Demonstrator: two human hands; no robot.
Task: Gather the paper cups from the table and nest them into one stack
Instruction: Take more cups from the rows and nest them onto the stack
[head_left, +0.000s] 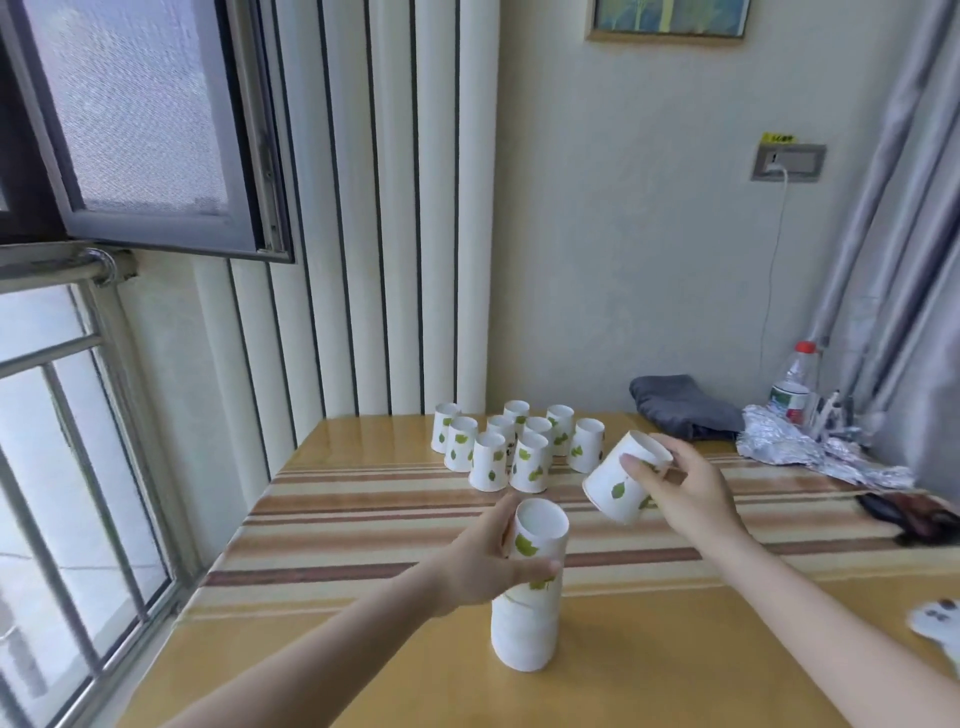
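A nested stack of upside-down white paper cups with green leaf prints (527, 631) stands on the near part of the table (363, 675). My left hand (485, 564) grips the stack near its top from the left. My right hand (680, 486) holds a single paper cup (615, 486) in the air, tilted, up and to the right of the stack and apart from it. Several more cups (519, 447) stand upside down in a cluster at the far middle of the table.
A striped cloth (363, 519) runs across the table. At the back right lie a folded grey cloth (680, 405), crumpled foil (810, 447), a plastic bottle (795, 384) and a dark object (914, 514). An open window is on the left.
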